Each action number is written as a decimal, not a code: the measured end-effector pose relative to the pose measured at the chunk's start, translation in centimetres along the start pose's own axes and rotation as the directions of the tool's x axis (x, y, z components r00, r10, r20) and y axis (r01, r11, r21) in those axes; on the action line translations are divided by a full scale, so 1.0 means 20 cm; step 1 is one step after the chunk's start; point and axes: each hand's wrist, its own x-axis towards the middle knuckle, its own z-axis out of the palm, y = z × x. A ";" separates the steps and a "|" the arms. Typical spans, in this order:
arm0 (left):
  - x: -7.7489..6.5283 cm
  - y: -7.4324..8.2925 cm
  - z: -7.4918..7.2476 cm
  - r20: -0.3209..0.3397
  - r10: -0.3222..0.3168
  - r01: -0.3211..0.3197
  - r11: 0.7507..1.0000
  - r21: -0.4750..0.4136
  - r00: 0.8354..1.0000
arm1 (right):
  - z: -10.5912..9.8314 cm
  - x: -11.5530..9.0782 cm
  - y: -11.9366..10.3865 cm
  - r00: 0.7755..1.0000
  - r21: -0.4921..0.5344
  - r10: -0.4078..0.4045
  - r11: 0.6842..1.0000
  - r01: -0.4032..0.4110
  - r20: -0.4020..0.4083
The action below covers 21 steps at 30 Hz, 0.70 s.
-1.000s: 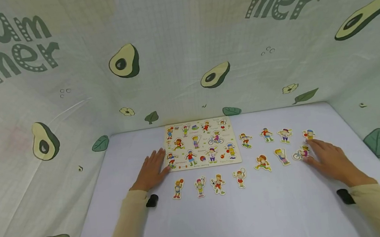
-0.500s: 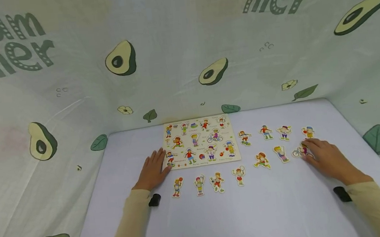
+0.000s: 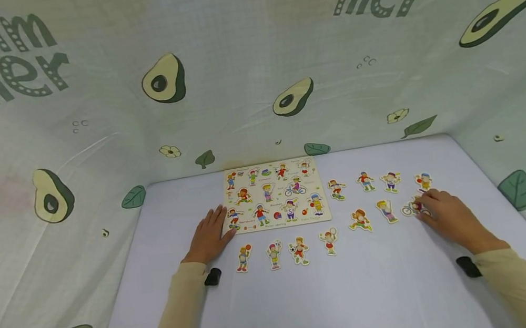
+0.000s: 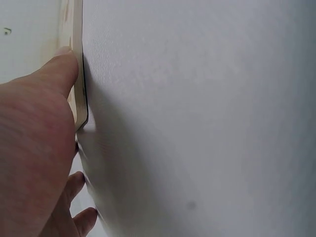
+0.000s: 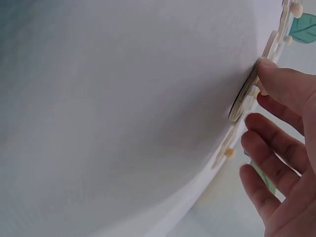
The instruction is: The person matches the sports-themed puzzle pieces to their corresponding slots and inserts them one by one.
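Note:
My left hand (image 3: 208, 238) rests at the left edge of a wooden peg puzzle board (image 3: 257, 192) printed with sports figures. In the left wrist view the thumb (image 4: 63, 69) lies on the board's rim, while the other fingers touch the table beyond its corner. Far to the right, my right hand (image 3: 454, 222) pinches a cyclist puzzle piece (image 3: 408, 209) between thumb and forefinger, partly covering it. The right wrist view shows the piece's edge (image 5: 238, 109) low against the table, the other fingers loosely bent. A ball-player piece (image 3: 423, 180) lies just behind that hand.
Several loose figure pieces lie on the white table (image 3: 333, 305): a front row including a tennis player (image 3: 329, 241), plus a runner (image 3: 360, 220), a golfer (image 3: 386, 211) and a skateboarder (image 3: 337, 189). A printed cloth (image 3: 226, 83) hangs behind the table.
My right fingers have closed in on the cyclist piece and now pinch it. My left hand has stayed at the board. The head view has shifted slightly.

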 end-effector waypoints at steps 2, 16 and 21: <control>-0.01 0.00 0.00 -0.005 -0.001 0.001 1.000 -0.004 1.000 | 0.00 0.01 -0.01 1.000 -0.001 0.001 1.000 -0.001 -0.001; -0.01 0.00 0.01 -0.013 -0.007 0.007 1.000 -0.023 1.000 | -0.01 0.08 -0.04 0.983 -0.006 0.140 0.990 -0.140 0.122; -0.01 -0.01 0.01 -0.009 -0.006 0.006 1.000 -0.028 1.000 | -0.02 0.10 -0.05 0.975 -0.026 0.156 0.988 -0.154 0.155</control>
